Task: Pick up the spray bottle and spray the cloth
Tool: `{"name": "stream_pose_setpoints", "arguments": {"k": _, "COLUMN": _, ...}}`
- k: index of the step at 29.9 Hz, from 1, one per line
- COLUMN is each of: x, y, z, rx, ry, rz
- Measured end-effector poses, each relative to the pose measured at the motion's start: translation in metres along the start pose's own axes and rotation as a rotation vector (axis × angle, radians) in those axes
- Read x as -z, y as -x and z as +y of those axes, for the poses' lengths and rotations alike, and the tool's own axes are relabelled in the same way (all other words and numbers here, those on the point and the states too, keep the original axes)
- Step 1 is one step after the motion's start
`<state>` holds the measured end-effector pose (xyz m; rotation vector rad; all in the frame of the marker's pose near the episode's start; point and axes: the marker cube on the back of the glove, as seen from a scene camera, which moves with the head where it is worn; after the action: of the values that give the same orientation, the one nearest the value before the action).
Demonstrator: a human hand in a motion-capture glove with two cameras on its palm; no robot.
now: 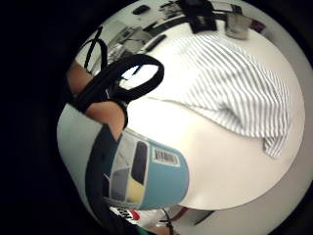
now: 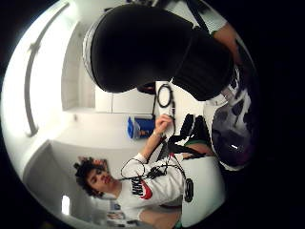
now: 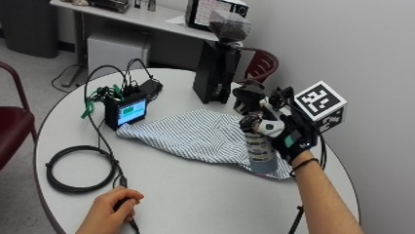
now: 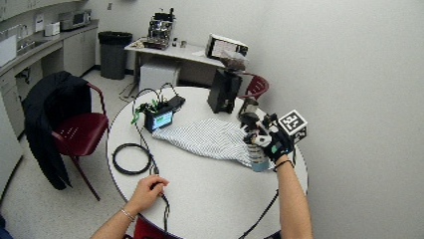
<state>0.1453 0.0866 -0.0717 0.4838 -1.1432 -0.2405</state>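
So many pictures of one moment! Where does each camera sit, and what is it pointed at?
Little finger side palm view: on the gloved palm, facing the round white table, the grey-striped white cloth and the blue-labelled spray bottle; black straps show.
Thumb side palm view: facing away from the table towards the person; the black glove fills its edge.
Outside view: above the table, facing the right hand gripping the bottle beside the cloth; both forearms show.
Wide outside view: higher, whole table, same arms.
Shared: both outside views show bottle, cloth and hand.
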Motion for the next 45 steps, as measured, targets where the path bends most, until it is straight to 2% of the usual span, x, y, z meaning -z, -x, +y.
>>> {"name": "stream_pose_setpoints", "arguments": {"k": 5, "x": -0.050, "y": 0.036, "z": 0.002, "rx": 0.177, "ry": -0.021, "rz": -0.056}}
{"name": "stream_pose_setpoints", "arguments": {"k": 12, "x": -0.124, "y": 0.041, "z": 0.006, "rx": 0.282, "ry": -0.034, "rz": -0.110}}
{"name": "stream_pose_setpoints", "arguments": {"k": 21, "x": -0.172, "y": 0.005, "z": 0.011, "rx": 0.287, "ry": -0.009, "rz": -0.242}}
{"name": "stream_pose_setpoints", "arguments": {"k": 45, "x": -0.194, "y": -0.029, "z": 0.018, "rx": 0.231, "ry": 0.014, "rz": -0.318}}
